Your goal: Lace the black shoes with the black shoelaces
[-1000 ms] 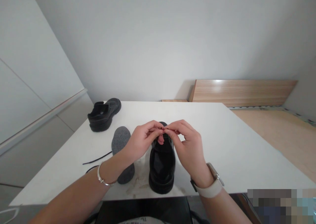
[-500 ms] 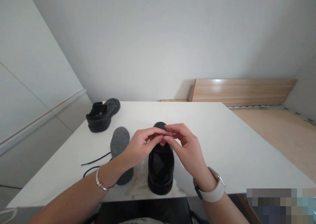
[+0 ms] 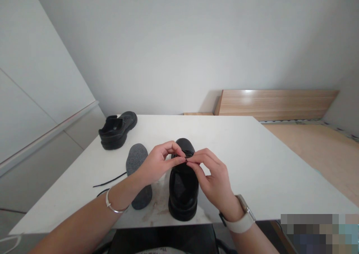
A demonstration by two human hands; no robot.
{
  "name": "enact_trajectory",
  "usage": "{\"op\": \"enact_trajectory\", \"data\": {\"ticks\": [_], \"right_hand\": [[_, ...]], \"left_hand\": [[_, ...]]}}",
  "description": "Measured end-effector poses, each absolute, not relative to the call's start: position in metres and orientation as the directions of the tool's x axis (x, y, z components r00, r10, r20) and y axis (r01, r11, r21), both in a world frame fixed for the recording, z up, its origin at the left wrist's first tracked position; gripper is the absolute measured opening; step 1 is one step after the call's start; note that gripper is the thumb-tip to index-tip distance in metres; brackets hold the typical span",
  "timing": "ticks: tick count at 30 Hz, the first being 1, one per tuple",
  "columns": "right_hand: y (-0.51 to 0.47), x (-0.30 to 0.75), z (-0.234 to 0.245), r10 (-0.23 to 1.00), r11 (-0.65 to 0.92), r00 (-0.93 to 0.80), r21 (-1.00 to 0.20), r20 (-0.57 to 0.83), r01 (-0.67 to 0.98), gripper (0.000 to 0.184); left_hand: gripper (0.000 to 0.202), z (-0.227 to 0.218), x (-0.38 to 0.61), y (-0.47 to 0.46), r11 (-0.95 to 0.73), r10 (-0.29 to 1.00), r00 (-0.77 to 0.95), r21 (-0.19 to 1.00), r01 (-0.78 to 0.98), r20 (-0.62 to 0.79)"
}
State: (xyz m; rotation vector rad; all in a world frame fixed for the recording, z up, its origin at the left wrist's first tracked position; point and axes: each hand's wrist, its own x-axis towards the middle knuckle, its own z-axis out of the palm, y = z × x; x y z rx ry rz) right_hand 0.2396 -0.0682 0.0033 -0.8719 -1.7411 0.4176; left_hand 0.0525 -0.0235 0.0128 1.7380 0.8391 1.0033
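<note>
A black shoe (image 3: 183, 205) stands on the white table with its heel towards me and its toe pointing away. Black shoelace strands (image 3: 187, 153) cross its upper part. My left hand (image 3: 164, 160) pinches the lace between thumb and fingertips just over the shoe's tongue. From the other side, my right hand (image 3: 209, 168) has thumb and index finger closed on the lace too, the fingertips of both hands almost touching. Exactly which bit of lace each one grips is hidden by the fingers. Left of the shoe lies a grey insole (image 3: 136, 157), partly covered by my left forearm.
A second black shoe (image 3: 113, 134) without visible lacing stands at the table's far left. A loose black shoelace (image 3: 110, 180) lies left of the insole. The white table (image 3: 238, 145) has smudges near its front edge. A wooden headboard (image 3: 275, 104) is beyond, on the right.
The fingers of both hands have shifted, now pinching more tightly above the tongue, and the crossing lace strands show. Shoes and insole stay in place.
</note>
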Motion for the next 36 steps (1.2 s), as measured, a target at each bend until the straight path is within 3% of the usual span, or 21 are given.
{"op": "enact_trajectory", "data": {"ticks": [2,4,7,10,12,14,17,21,28,32,36], "right_hand": [[-0.071,0.245,0.001,0.708,0.699,-0.233,-0.617,0.666,0.361,0.009],[-0.070,0.248,-0.003,0.734,0.677,-0.250,-0.648,0.632,0.348,0.011],[-0.063,0.248,-0.010,0.824,0.566,-0.193,-0.746,0.533,0.351,0.019],[-0.051,0.244,-0.016,0.879,0.475,-0.217,-0.809,0.424,0.347,0.023],[-0.044,0.241,-0.017,0.896,0.435,-0.237,-0.848,0.375,0.304,0.021],[-0.039,0.239,-0.015,0.917,0.377,-0.236,-0.893,0.322,0.245,0.017],[-0.038,0.239,-0.009,0.946,0.283,-0.208,-0.946,0.248,0.160,0.012],[-0.043,0.247,-0.011,0.975,0.192,-0.119,-0.981,0.185,0.043,0.018],[-0.050,0.266,-0.039,0.978,0.175,0.134,-0.979,0.161,-0.100,0.026],[-0.053,0.253,-0.031,0.976,0.217,0.046,-0.947,0.212,-0.236,0.024],[-0.058,0.237,-0.013,0.974,0.201,-0.061,-0.959,0.217,-0.202,0.026]], "left_hand": [[0.010,0.014,0.051,-0.024,-0.400,0.838,0.459,0.904,0.151,0.294],[0.004,0.016,0.049,-0.026,-0.560,0.771,0.503,0.791,0.244,0.391],[0.012,0.017,0.048,-0.027,-0.855,0.516,0.628,0.386,0.345,0.582],[0.019,0.015,0.049,-0.027,-0.928,0.264,0.720,-0.033,0.370,0.642],[0.017,0.013,0.050,-0.026,-0.910,0.191,0.726,-0.158,0.383,0.660],[0.013,0.009,0.050,-0.025,-0.904,0.149,0.704,-0.193,0.382,0.695],[0.010,0.006,0.051,-0.025,-0.914,0.177,0.630,-0.110,0.389,0.756],[0.013,0.002,0.049,-0.029,-0.903,0.346,0.497,0.138,0.407,0.796],[0.009,-0.004,0.029,-0.037,-0.730,0.683,0.456,0.540,0.418,0.570],[0.011,0.007,0.033,-0.035,-0.619,0.777,0.386,0.714,0.327,0.498],[0.009,0.019,0.050,-0.032,-0.621,0.776,0.337,0.739,0.263,0.533]]}}
